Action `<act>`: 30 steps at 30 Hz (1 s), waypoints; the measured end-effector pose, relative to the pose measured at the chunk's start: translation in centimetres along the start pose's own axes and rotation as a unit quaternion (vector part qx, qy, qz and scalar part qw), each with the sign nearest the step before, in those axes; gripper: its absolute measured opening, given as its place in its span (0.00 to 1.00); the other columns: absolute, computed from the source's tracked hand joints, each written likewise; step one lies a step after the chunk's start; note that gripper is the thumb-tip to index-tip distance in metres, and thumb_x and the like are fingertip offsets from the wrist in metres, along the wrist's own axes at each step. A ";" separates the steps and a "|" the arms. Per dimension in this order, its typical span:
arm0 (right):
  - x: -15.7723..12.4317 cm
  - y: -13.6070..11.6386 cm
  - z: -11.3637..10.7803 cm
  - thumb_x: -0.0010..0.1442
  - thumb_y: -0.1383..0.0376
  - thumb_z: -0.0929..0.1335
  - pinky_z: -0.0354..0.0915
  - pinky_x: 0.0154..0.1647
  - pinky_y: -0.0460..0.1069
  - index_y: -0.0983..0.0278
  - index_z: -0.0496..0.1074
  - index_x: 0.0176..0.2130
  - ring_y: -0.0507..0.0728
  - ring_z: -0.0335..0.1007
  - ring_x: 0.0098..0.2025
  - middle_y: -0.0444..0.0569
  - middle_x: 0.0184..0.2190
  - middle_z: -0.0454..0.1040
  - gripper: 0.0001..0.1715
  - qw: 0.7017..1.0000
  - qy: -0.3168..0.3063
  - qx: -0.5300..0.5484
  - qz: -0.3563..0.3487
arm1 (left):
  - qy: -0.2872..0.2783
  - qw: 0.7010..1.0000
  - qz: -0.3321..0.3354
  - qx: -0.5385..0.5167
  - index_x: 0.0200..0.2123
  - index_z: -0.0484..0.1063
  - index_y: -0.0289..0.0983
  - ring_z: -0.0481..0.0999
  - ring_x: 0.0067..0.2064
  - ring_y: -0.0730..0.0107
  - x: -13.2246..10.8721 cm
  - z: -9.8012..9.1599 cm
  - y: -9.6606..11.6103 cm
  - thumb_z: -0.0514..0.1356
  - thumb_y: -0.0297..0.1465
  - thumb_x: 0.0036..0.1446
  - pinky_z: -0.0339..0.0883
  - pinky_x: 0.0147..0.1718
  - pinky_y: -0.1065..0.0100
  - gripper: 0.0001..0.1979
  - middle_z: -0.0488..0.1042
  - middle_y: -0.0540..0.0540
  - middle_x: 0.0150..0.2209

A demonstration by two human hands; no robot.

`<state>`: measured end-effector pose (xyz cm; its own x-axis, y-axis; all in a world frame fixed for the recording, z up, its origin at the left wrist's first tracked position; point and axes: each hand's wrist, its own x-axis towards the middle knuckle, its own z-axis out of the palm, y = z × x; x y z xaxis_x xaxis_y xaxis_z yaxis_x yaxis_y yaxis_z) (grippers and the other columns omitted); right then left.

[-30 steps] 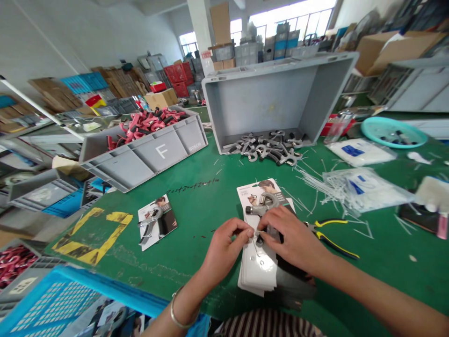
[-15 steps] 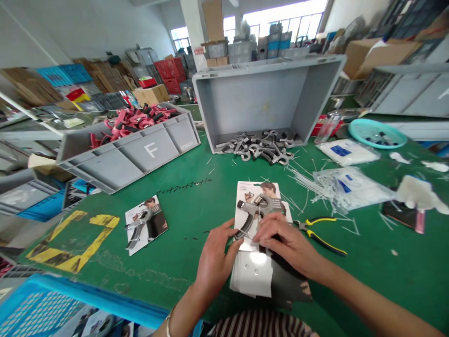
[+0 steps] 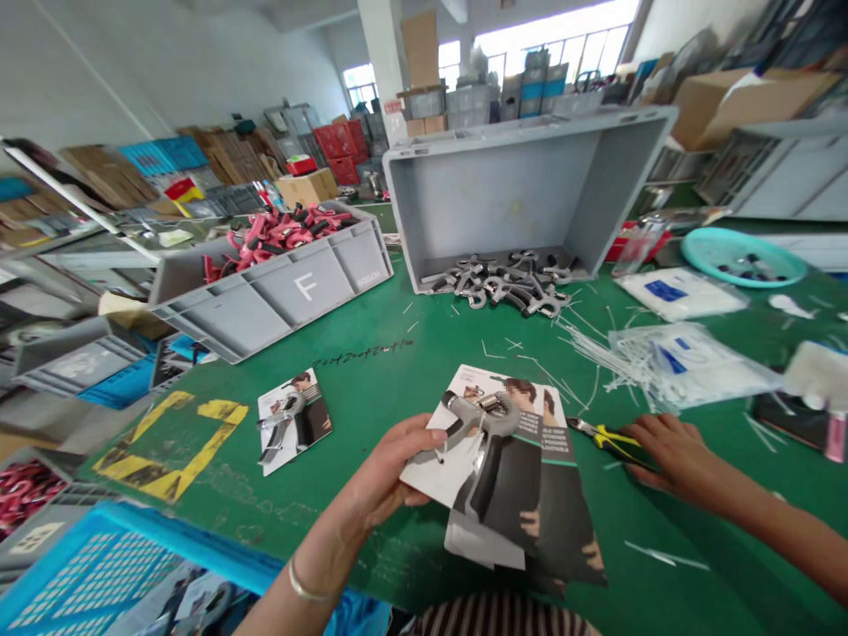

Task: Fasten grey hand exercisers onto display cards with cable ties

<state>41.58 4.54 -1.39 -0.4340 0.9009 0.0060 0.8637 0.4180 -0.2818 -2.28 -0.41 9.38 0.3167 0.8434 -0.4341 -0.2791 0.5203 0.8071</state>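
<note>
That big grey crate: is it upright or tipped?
The grey crate is tipped over: its open top faces the person, with grey metal parts heaped along its lower edge.

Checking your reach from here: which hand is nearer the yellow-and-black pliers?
Right. Your right hand rests at the pliers' handle ends, while your left hand is far to their left, holding a printed card.
</note>
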 end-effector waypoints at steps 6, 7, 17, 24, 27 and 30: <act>0.6 -4.0 -1.7 0.67 0.47 0.58 0.65 0.25 0.53 0.60 0.66 0.46 0.57 0.65 0.24 0.45 0.26 0.66 0.22 0.852 -0.055 0.485 0.187 | 0.075 0.985 0.142 0.070 0.46 0.64 0.37 0.64 0.15 0.79 0.3 1.2 -1.0 0.63 0.40 0.57 0.56 0.09 0.78 0.19 0.69 0.55 0.25; 0.6 -5.5 -2.1 0.68 0.48 0.57 0.62 0.21 0.51 0.59 0.65 0.46 0.55 0.62 0.22 0.44 0.25 0.65 0.21 0.826 -0.052 0.534 0.172 | 0.084 0.982 0.152 0.077 0.46 0.63 0.37 0.63 0.15 0.80 0.6 1.3 -1.2 0.63 0.40 0.57 0.57 0.09 0.78 0.19 0.68 0.55 0.25; 3.2 -16.1 -6.6 0.63 0.63 0.65 0.70 0.38 0.51 0.58 0.66 0.53 0.60 0.76 0.39 0.50 0.45 0.77 0.18 0.984 -0.067 0.158 -0.051 | 0.089 0.974 0.171 0.116 0.48 0.63 0.38 0.66 0.17 0.78 2.1 2.1 -1.7 0.62 0.42 0.58 0.57 0.10 0.79 0.20 0.69 0.54 0.27; 4.8 -15.0 -5.3 0.61 0.65 0.67 0.66 0.48 0.61 0.58 0.56 0.66 0.67 0.68 0.49 0.56 0.52 0.71 0.36 0.988 0.042 -0.070 -0.129 | 0.093 0.976 0.170 0.095 0.48 0.63 0.37 0.64 0.17 0.79 2.1 1.9 -1.6 0.61 0.39 0.59 0.55 0.10 0.79 0.18 0.68 0.54 0.27; 5.1 -15.6 -5.4 0.60 0.67 0.67 0.66 0.46 0.62 0.55 0.47 0.70 0.68 0.66 0.48 0.57 0.52 0.70 0.46 0.980 0.070 -0.139 -0.123 | 0.090 0.977 0.170 0.091 0.47 0.63 0.37 0.64 0.18 0.79 2.1 1.9 -1.5 0.61 0.39 0.59 0.55 0.10 0.79 0.17 0.67 0.54 0.27; 5.4 -16.7 -5.7 0.59 0.69 0.66 0.65 0.43 0.62 0.57 0.48 0.71 0.70 0.65 0.47 0.58 0.52 0.70 0.46 0.973 0.081 -0.180 -0.115 | 0.085 0.977 0.169 0.099 0.47 0.62 0.37 0.64 0.18 0.79 2.0 1.9 -1.4 0.61 0.39 0.60 0.55 0.10 0.79 0.16 0.67 0.55 0.26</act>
<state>26.26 3.07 8.86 -0.6062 0.7724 0.1895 0.7945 0.5991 0.0992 0.45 0.35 8.15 0.0766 0.9815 -0.1752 -0.1559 0.1854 0.9702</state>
